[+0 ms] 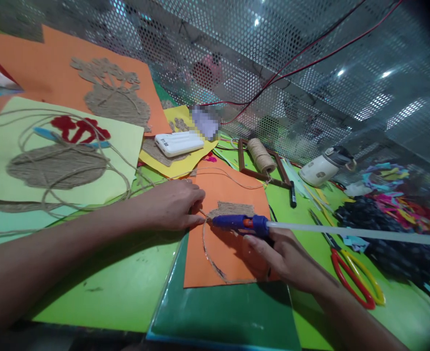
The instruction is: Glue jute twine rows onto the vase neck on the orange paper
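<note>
Right hand (284,256) has its grip wrapped round the blue glue gun (241,223), nozzle at the twine (203,218). Left hand (174,204) pinches that twine down on the orange card (233,195).

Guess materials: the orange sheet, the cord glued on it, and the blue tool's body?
Orange sheet: looks like matte craft paper, flat and thin-edged. Cord: probably jute twine, tan and fuzzy, same look as the spool. Glue gun in the right hand: likely glossy moulded plastic, with a translucent stick behind it.
</note>
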Demonstrator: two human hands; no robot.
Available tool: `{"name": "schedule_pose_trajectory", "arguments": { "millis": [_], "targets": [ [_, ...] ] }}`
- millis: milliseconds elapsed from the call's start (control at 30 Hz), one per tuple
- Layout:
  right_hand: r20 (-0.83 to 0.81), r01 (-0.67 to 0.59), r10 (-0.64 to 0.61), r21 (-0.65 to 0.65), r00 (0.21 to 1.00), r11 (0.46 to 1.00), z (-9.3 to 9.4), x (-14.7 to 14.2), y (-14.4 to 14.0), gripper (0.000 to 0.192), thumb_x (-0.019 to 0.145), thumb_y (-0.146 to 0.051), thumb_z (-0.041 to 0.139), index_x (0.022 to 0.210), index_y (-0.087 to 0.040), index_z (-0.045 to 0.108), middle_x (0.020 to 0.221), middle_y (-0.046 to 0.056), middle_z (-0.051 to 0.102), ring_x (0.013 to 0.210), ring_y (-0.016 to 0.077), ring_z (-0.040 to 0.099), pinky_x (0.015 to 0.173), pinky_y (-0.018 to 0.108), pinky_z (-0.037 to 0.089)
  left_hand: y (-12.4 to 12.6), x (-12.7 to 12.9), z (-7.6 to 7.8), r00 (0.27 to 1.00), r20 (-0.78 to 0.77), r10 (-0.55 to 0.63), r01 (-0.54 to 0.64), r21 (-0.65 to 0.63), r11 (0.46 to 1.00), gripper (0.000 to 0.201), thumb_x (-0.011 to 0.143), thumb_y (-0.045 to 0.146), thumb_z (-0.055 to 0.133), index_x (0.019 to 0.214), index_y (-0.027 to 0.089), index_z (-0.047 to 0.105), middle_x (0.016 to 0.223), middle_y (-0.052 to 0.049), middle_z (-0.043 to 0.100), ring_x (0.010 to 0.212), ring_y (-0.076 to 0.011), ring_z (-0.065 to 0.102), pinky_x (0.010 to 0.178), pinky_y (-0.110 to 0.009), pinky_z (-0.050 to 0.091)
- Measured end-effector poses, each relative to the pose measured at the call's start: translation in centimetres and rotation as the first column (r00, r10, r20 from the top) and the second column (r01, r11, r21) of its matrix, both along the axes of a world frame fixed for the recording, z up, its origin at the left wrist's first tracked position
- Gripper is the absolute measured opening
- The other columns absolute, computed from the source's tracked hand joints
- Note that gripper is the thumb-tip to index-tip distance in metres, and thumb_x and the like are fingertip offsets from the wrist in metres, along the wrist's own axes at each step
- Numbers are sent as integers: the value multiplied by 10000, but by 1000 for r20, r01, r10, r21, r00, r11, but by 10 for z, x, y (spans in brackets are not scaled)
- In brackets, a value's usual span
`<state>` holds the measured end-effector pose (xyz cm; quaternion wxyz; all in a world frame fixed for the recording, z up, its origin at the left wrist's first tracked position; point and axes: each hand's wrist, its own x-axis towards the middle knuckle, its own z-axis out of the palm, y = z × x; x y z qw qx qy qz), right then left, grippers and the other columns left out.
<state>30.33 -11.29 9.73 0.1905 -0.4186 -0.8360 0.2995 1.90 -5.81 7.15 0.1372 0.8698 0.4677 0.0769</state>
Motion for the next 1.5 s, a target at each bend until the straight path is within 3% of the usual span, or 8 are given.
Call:
{"name": "schedule_pose_trajectory", "arguments": {
  "millis": [233, 533, 700, 867, 1100, 1267, 1500],
  "targets": [
    [67, 100, -101, 23, 993, 995, -5, 10, -2, 381, 1066, -449, 537, 1132, -178, 797, 932, 77, 798, 831, 245, 730, 794, 346, 610, -1, -3, -1, 1000, 3, -2, 2, -3, 1000, 181, 864, 396, 695, 865, 218, 662, 882, -90, 710, 787, -255, 618, 644, -351, 362],
    [54, 93, -92, -8, 994, 996, 3, 18, -2, 393, 1074, -450, 512, 1190, -200, 792, 916, 63, 788, 816, 239, 720, 808, 341, 602, -1, 0, 3, 1000, -11, -1, 0, -23, 1000, 163, 887, 372, 682, 869, 212, 659, 907, -93, 711, 791, -243, 617, 655, -349, 382],
    [45, 83, -83, -1, 996, 997, 3, 24, -1, 397, 1081, -447, 498, 1025, -196, 799, 812, 51, 748, 761, 221, 685, 794, 324, 588, -2, 0, 5, 1000, -12, -6, 6, -35, 999, 204, 905, 408, 657, 873, 207, 662, 911, -94, 709, 787, -244, 617, 652, -346, 381],
    [41, 125, -126, 30, 991, 992, 2, 32, -4, 387, 1076, -439, 502, 1101, -199, 804, 892, 56, 780, 804, 222, 701, 793, 313, 579, -3, 1, 9, 999, -41, -10, 8, -37, 999, 230, 937, 417, 597, 896, 202, 666, 930, -106, 719, 800, -245, 633, 656, -344, 386],
    [23, 288, -290, 80, 957, 954, 7, 61, -15, 465, 1037, -492, 545, 752, -180, 740, 768, 56, 738, 666, 184, 662, 607, 261, 531, 2, -3, 2, 999, -19, -29, 28, -34, 999, 246, 932, 453, 576, 864, 228, 647, 898, -91, 721, 781, -256, 625, 652, -356, 371],
    [47, 359, -368, 136, 929, 924, 14, 89, -12, 524, 1036, -557, 534, 778, -182, 794, 818, 77, 765, 747, 206, 686, 715, 296, 562, 8, -9, -3, 999, 12, -30, 31, -83, 996, 241, 925, 443, 578, 824, 235, 647, 880, -86, 725, 769, -249, 621, 642, -348, 365],
    [122, 281, -293, 107, 948, 954, 14, 112, -1, 476, 1039, -542, 542, 912, -195, 841, 950, 89, 811, 863, 251, 725, 795, 351, 558, 7, -3, 8, 998, -53, -20, 11, -160, 987, 378, 1005, 484, 450, 908, 209, 690, 937, -91, 720, 815, -230, 615, 675, -312, 365]
  ]
}}
